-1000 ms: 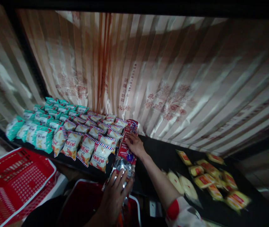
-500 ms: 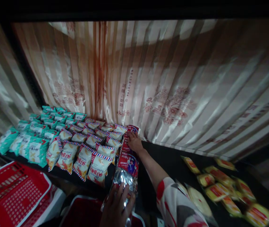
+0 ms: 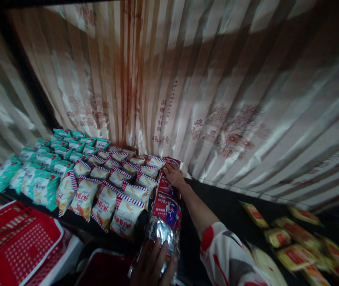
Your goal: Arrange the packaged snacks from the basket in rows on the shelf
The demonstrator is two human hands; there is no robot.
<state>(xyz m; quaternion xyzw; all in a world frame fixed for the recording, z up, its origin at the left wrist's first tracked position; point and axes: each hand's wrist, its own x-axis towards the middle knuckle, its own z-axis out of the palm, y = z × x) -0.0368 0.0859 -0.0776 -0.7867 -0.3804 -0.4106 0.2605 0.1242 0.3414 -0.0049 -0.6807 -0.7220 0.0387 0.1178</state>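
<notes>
Right hand (image 3: 174, 176) sits further back along the red packets (image 3: 167, 209) now
It's lying open, so more label shows beside the snack bags (image 3: 126, 218); left hand (image 3: 155, 263) covers some silver packet (image 3: 162, 230), can't tell if gripping.

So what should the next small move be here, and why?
I'd probably have the left hand gently nudge the silvery packaging square with the red packets, while the right hand steadies their far end. The left hand already lies over that packaging at the near end, the right rests on the packets farther back, and striped bags stand in rows alongside.
</notes>
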